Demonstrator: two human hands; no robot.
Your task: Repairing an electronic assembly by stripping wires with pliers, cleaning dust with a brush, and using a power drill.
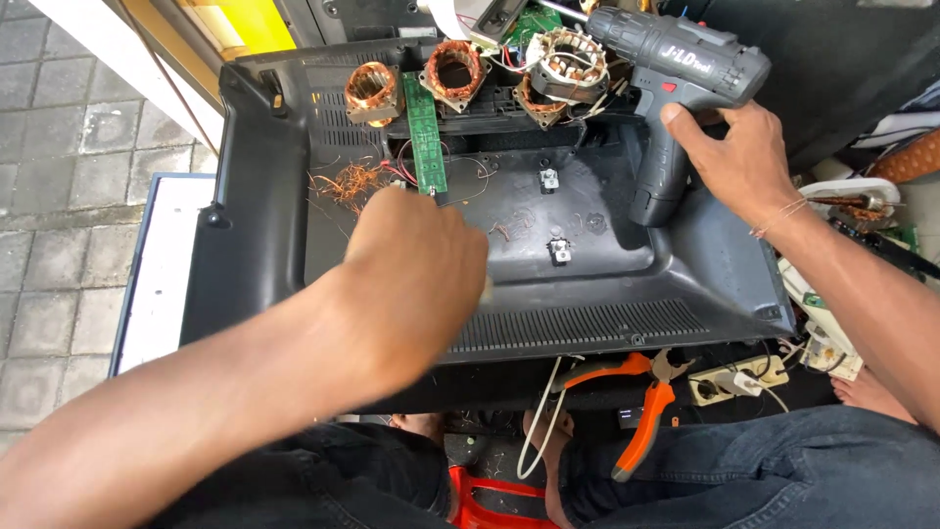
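Note:
A black plastic back cover of a flat screen (578,294) lies face down before me. My right hand (739,157) grips the handle of a grey cordless drill (676,73), which stands on the cover's upper right. My left hand (416,269) hovers over the cover's middle, fingers curled downward; what they touch is hidden. Just above that hand lies a narrow green circuit board (424,132).
Three copper-wound motor stators (455,71) and a tangle of loose copper wire (348,181) rest along the cover's top. Orange-handled pliers (641,402) and a white power strip (734,380) lie below the cover's front edge. Grey paving lies at left, and a bare foot shows at lower right.

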